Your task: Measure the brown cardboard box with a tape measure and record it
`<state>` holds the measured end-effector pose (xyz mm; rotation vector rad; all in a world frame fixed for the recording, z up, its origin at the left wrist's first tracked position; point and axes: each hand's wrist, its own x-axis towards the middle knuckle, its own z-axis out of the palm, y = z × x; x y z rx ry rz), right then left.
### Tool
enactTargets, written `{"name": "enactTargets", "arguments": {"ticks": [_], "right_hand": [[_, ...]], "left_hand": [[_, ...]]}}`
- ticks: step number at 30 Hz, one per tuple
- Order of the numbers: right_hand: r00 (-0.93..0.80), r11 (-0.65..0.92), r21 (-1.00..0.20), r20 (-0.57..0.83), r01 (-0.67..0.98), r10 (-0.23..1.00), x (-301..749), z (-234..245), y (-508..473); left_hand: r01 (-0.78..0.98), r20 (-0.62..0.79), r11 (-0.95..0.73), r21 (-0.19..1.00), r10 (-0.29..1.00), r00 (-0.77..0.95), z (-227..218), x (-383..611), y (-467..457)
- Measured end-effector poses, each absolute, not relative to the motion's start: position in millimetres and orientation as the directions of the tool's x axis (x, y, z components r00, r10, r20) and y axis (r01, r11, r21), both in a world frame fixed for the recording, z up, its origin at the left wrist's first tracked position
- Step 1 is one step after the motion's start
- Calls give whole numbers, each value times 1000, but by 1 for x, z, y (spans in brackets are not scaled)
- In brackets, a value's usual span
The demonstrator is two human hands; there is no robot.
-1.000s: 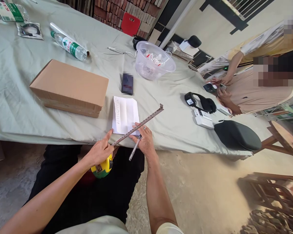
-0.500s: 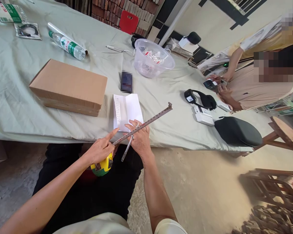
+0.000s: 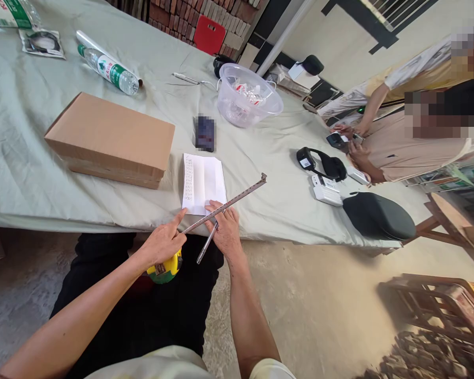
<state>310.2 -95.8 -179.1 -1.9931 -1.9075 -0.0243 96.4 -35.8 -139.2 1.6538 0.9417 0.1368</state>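
Note:
My left hand (image 3: pixel 164 243) is closed round a yellow and green tape measure (image 3: pixel 165 269), its index finger stretched toward the lower left corner of a white sheet of paper (image 3: pixel 203 181). The tape's metal blade (image 3: pixel 237 198) sticks out up and to the right, passing over my right hand. My right hand (image 3: pixel 225 229) holds a pen (image 3: pixel 207 245) that slants down toward my lap, and its fingertips reach the sheet's lower edge. Creases run across the paper, and handwritten figures stand in a column along its left side.
A cardboard box (image 3: pixel 110 139) lies left of the paper. Beyond it are a water bottle (image 3: pixel 110 71), a blurred dark phone-like object (image 3: pixel 205 133) and a clear plastic tub (image 3: pixel 249 97). Rightward sit a black headset (image 3: pixel 322 163) and a dark case (image 3: pixel 379 216); two people handle small devices there.
The blade's tip has shifted left and slightly down. My right hand has slid a little down along the paper, which now lies flatter. My left hand still grips the tape measure.

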Motion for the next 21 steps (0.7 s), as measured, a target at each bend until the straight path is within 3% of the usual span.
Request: {"name": "enactTargets", "arguments": {"ticks": [6, 11, 21], "right_hand": [[222, -115, -320, 319, 940, 921, 332, -189, -103], [219, -91, -344, 356, 935, 908, 342, -191, -104], [210, -100, -335, 312, 937, 926, 340, -185, -103]], "left_hand": [[527, -405, -24, 849, 610, 681, -142, 93, -36], [484, -359, -52, 874, 601, 714, -141, 95, -37], [549, -403, -58, 834, 617, 676, -137, 103, -35]]}}
